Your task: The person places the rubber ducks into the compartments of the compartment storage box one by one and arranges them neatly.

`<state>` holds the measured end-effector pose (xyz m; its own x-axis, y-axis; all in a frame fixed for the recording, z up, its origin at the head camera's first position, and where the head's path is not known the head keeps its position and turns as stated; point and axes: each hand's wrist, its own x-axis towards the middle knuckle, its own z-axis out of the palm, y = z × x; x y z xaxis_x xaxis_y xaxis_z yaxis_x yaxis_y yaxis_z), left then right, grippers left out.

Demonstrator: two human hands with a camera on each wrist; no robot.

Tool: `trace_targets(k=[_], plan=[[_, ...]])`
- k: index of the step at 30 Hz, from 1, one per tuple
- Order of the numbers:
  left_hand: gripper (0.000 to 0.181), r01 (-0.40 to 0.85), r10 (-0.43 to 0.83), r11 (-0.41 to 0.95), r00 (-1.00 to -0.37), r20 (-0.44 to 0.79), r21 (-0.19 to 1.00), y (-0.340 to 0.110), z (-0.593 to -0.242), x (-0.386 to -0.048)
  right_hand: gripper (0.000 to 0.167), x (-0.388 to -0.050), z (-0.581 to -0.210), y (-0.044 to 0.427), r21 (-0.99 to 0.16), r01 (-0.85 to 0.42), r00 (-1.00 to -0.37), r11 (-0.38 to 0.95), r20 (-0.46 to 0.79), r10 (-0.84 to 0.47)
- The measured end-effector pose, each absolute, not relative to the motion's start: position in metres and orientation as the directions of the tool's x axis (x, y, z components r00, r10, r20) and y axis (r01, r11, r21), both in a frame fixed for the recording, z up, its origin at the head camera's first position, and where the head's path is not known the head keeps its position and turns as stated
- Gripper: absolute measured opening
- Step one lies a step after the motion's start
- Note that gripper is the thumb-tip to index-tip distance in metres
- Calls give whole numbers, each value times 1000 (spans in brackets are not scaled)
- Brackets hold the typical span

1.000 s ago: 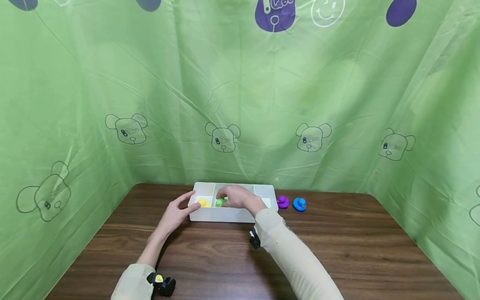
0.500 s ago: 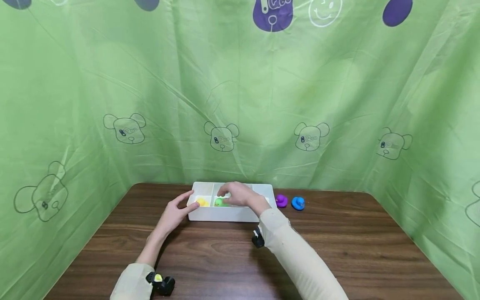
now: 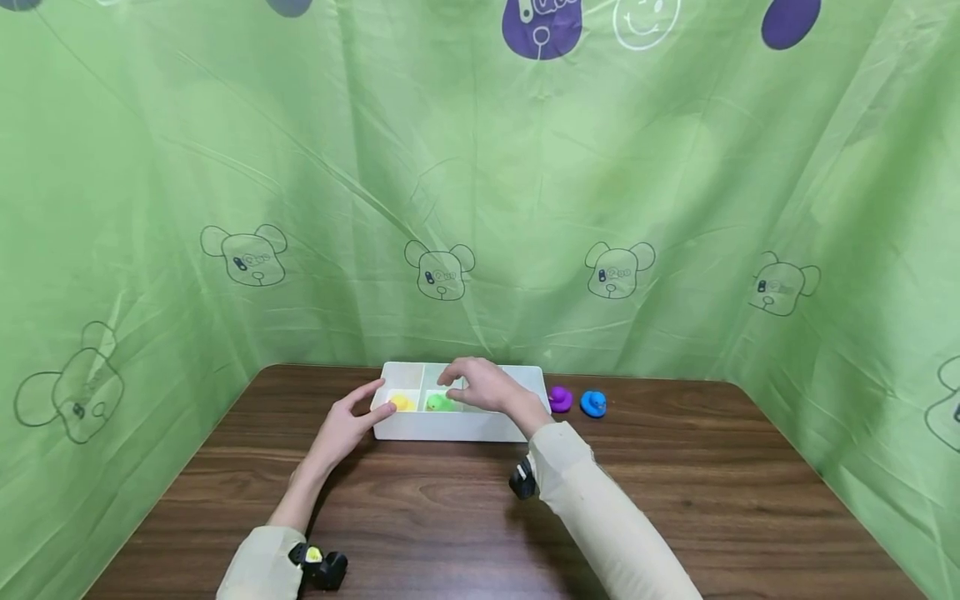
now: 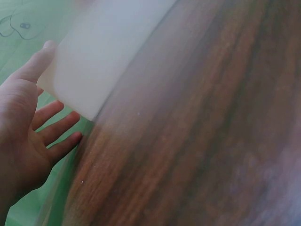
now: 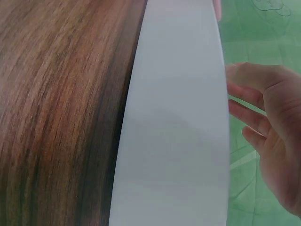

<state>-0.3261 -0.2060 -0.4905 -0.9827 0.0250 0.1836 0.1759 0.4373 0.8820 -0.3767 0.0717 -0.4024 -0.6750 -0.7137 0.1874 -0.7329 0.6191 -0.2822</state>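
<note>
- The left hand (image 3: 345,429) rests at the left end of a long white plastic box (image 3: 450,427) with compartments; its fingers are spread and nearly straight, with the thumb by the near rim.
- The left wrist view adds the lower fingers, fanned out beside the box's corner, which the head view hides.
- The right hand (image 3: 486,387) hangs over the middle of the box, thumb and forefinger parted with nothing between them.
- From the right wrist, its other fingers show loosely bent beyond the white wall; that wall hides the box's contents.
- Only the head view shows the toys: a small yellow rounded toy (image 3: 401,402) in the left compartment, near the left thumb, and a small green rounded toy (image 3: 437,403) in the middle one, just below the right fingertips.
- A glossy purple toy duck (image 3: 559,400) sits on the dark wood-grained table (image 3: 420,517) just beside the box's right end, with a glossy blue toy duck (image 3: 593,404) farther right.
</note>
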Motion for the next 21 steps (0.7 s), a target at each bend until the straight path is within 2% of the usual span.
trace_targets(k=[21], plan=[[68, 164, 27, 432, -985, 169, 887, -206, -493, -328, 21, -353, -400, 101, -433, -678, -733, 594, 341, -589]])
